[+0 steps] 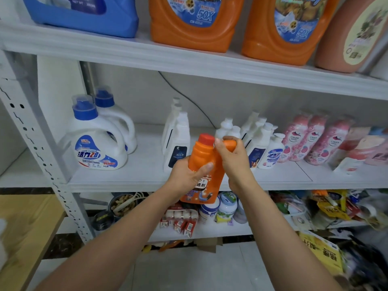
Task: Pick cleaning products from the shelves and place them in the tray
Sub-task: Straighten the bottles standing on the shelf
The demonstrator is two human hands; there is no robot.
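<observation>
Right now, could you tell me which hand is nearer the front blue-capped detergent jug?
Left. The left hand grips the orange bottle right of the jug; the right hand holds it farther right.

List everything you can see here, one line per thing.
blue jug: one, blue, top shelf left
orange jugs: two, orange, top shelf middle
peach bottle: one, peach, top shelf right
white jugs: two, white with blue caps, middle shelf left
tall bottles: at least two, white, middle shelf centre
small bottles: several, white, middle shelf behind the hands
pink bottles: three, pink, middle shelf right
packets: many, mixed colours, bottom shelf
orange bottle: one, orange with red cap, held before the middle shelf
left hand: one, grips the bottle's body
right hand: one, grips its orange top part
</observation>
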